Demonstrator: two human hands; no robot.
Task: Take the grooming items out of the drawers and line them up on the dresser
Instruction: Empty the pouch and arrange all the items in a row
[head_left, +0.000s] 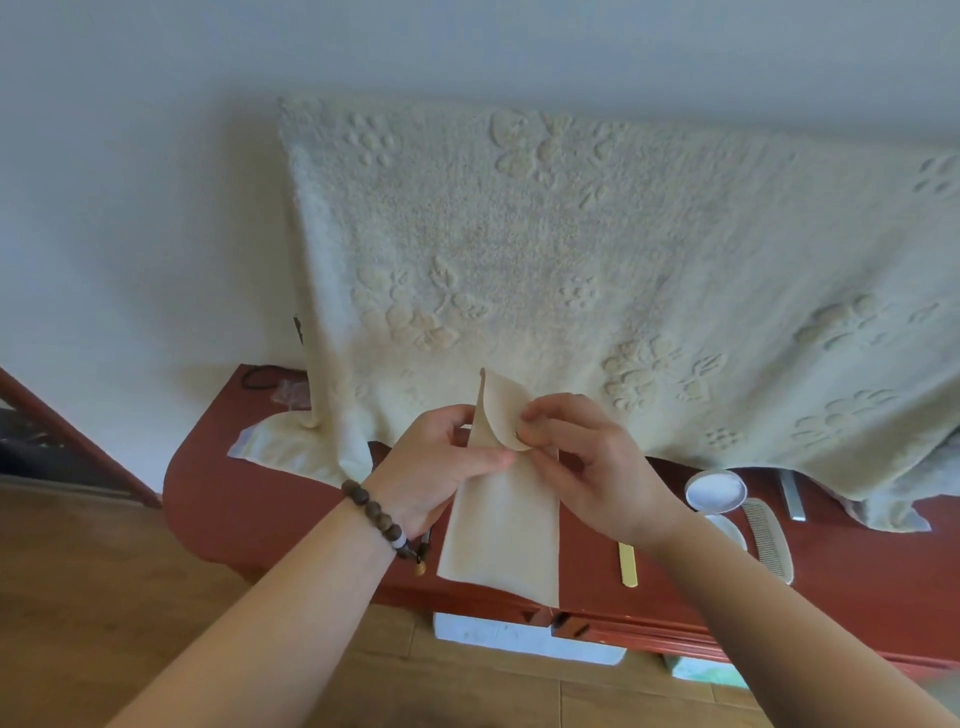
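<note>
A long cream pouch (501, 525) with a rounded flap is held up over the red dresser (244, 483). My left hand (441, 467) grips its left edge near the top, thumb across the front. My right hand (587, 462) pinches the lifted flap. On the dresser to the right lie a round white lidded jar (716, 491), a white comb (769, 538), a silver flat piece (792, 496) and a yellow strip (627, 564). What the pouch holds is hidden.
A big cream towel (597, 270) with embossed flowers drapes over something at the dresser's back and spills onto the top. A black hair tie (260, 376) lies at the back left. Below the front edge are white boxes (519, 636) on the wood floor.
</note>
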